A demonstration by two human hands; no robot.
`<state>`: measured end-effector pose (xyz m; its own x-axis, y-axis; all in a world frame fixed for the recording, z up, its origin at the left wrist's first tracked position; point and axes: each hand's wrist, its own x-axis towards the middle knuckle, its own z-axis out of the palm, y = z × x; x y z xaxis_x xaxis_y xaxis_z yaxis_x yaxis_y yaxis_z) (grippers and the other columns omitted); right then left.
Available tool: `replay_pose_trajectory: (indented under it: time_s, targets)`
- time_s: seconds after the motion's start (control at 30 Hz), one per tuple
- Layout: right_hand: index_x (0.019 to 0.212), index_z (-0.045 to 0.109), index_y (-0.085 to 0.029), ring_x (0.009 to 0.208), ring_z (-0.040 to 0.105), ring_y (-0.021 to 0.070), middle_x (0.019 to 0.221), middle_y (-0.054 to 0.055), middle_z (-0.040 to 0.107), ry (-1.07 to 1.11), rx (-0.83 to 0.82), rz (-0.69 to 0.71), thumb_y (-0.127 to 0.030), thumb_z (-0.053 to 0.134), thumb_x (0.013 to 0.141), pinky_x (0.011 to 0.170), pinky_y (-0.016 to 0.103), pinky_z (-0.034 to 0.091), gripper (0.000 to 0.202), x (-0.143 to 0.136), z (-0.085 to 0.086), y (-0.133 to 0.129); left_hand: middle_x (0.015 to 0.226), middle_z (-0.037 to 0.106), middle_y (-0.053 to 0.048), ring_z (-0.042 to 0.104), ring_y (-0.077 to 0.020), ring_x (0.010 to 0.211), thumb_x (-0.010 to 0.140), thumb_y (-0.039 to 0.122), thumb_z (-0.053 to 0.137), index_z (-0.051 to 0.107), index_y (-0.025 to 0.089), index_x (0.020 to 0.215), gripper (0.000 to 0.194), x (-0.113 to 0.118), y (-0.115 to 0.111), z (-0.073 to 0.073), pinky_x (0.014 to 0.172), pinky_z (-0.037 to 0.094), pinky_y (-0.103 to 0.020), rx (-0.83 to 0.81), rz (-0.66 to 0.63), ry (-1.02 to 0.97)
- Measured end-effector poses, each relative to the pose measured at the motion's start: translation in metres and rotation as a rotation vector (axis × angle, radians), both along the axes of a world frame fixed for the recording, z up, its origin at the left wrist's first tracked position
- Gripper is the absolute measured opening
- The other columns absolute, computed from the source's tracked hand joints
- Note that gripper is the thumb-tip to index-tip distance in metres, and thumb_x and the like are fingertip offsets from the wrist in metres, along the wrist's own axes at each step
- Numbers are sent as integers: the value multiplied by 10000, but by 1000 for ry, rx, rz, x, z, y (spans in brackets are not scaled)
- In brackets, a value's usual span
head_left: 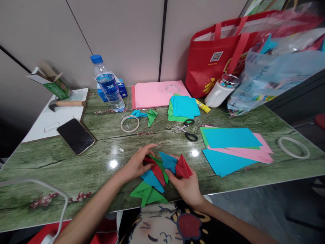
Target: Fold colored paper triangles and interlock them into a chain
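Note:
A row of folded paper pieces in green, blue and red lies between my hands near the table's front edge. My left hand point(135, 164) has its thumb and fingers closed on the red folded paper piece point(158, 174) in the middle, index finger raised above it. Left of that are a blue piece point(152, 181) and a green piece point(147, 195), spreading toward the edge. My right hand point(188, 188) grips the right end, its thumb against the blue piece point(167, 162) beside the red pointed piece point(183, 167). Whether every piece interlocks is hidden.
Scissors point(185, 129), a tape ring point(130, 124) and small folded pieces point(151, 117) lie beyond my hands. Coloured paper strips point(231, 137) are on the right. A water bottle point(110, 86), phone point(76, 136), hammer point(67, 103), red bag point(205, 67) and white cup point(220, 93) stand or lie around.

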<state>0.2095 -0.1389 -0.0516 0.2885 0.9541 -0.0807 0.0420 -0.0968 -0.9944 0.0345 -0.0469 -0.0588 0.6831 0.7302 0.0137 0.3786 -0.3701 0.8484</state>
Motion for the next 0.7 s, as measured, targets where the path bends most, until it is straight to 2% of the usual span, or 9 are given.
replay_pose_trajectory:
  time_s: [0.17, 0.3, 0.47, 0.7]
  targets:
    - [954, 634, -153, 762, 677, 218, 820, 52, 723, -26, -56, -126, -308, 692, 664, 747, 349, 563, 334, -1, 0, 2, 1013, 588, -37, 574, -180, 957, 793, 152, 590, 382, 251, 1273, 532, 0, 1, 2, 862, 455, -335, -5, 26, -2]
    - [905, 636, -149, 753, 673, 217, 823, 54, 722, -27, -70, -126, -306, 695, 654, 758, 359, 553, 301, 0, 0, 4, 1074, 542, -43, 565, -148, 894, 762, 139, 621, 409, 232, 1170, 469, 0, 0, -2, 776, 464, -281, -27, 87, -103]
    - [790, 626, -145, 709, 657, 229, 729, 56, 701, -51, -118, -99, -334, 693, 655, 664, 335, 552, 242, 3, -2, 3, 907, 516, -17, 527, -139, 813, 720, 227, 716, 503, 180, 845, 252, -1, 4, -6, 714, 434, -256, 92, 131, -150]
    - [716, 610, -162, 651, 632, 211, 674, 37, 679, -76, -108, -110, -344, 685, 648, 638, 331, 546, 208, 3, -1, 5, 823, 543, -20, 533, -144, 762, 697, 354, 746, 485, 169, 703, 320, -1, 3, -3, 681, 438, -259, 203, 164, -149]
